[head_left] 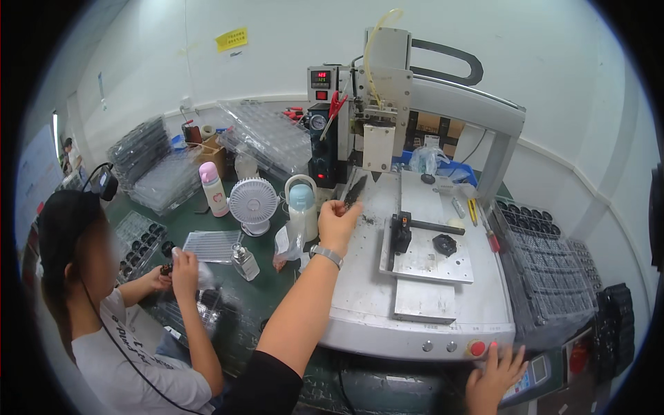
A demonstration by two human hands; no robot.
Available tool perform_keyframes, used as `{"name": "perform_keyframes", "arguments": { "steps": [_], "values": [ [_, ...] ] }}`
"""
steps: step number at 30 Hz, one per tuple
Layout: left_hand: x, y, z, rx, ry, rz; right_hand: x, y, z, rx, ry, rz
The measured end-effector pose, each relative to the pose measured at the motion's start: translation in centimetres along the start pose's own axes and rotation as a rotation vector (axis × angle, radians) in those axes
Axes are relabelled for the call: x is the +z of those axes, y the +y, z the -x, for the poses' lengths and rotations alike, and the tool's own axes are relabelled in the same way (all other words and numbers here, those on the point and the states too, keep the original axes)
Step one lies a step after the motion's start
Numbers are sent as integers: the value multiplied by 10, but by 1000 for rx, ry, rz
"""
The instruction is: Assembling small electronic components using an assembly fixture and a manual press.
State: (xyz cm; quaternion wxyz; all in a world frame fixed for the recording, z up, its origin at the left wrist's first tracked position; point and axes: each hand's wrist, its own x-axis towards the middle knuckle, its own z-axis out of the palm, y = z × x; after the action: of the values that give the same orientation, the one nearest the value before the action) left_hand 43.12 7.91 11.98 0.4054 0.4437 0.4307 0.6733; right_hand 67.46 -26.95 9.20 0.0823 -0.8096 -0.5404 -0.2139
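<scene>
My left hand (338, 225) reaches over the left side of the bench-top machine's bed (360, 290), its fingers drawn together. A dark pointed piece (357, 188) rises just beyond the fingertips, with black specks beside it; what the fingers pinch I cannot make out. At the machine's front right corner, my right hand (496, 379) has its fingers spread, and one fingertip is at a small red-lit button beside the red mushroom button (476, 348). Between my hands, a metal fixture plate (429, 259) carries a black knob (445, 244) and a black clamp block (401, 232).
The machine's press head (379, 146) hangs over the bed. Left stand a white fan (254, 203), a blue-capped bottle (302, 207) and a pink-capped bottle (213, 188). A co-worker (131, 332) handles small black parts. Stacked clear trays (543, 266) fill the right side.
</scene>
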Motion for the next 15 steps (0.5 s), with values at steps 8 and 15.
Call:
{"name": "perform_keyframes", "arguments": {
  "steps": [8, 15],
  "values": [
    [0, 7, 18, 175, -282, -1216, -63, -54, -129, -368, 265, -357],
    [3, 17, 27, 272, -230, -1335, 74, -103, -292, -408, 51, -553]
  ]
}}
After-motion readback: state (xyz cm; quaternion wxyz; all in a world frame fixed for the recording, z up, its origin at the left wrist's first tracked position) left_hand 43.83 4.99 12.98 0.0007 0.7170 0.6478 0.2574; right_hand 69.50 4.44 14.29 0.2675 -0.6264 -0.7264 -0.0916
